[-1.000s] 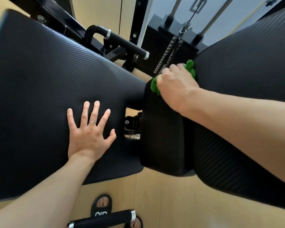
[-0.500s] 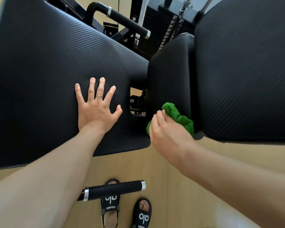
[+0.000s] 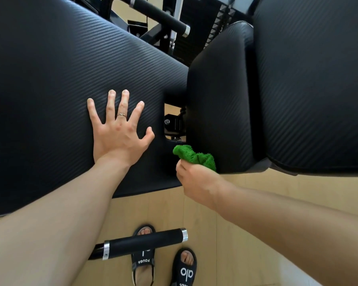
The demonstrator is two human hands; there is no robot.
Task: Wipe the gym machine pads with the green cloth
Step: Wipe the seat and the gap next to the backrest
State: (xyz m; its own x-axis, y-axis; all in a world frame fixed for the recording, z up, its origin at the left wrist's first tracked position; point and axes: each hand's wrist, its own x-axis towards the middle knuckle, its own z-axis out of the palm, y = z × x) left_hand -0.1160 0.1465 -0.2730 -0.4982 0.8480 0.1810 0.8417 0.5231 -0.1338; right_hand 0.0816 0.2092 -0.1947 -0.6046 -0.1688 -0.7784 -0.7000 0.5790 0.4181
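While the left hand [image 3: 118, 133] lies flat with 5 fingers spread on the left pad [image 3: 50, 89], holding nothing, the right hand [image 3: 196, 180] clenches the green cloth [image 3: 192, 156] in a bunch. Cloth position: at the bottom corner of the narrow middle pad [image 3: 219, 96], touching it, just above the knuckles. Pad long axis: runs up and away from the grip. Right pad [image 3: 314, 79]: beside the middle pad, further right. Nearer hand: right. Judged next move: an upward stroke along that axis
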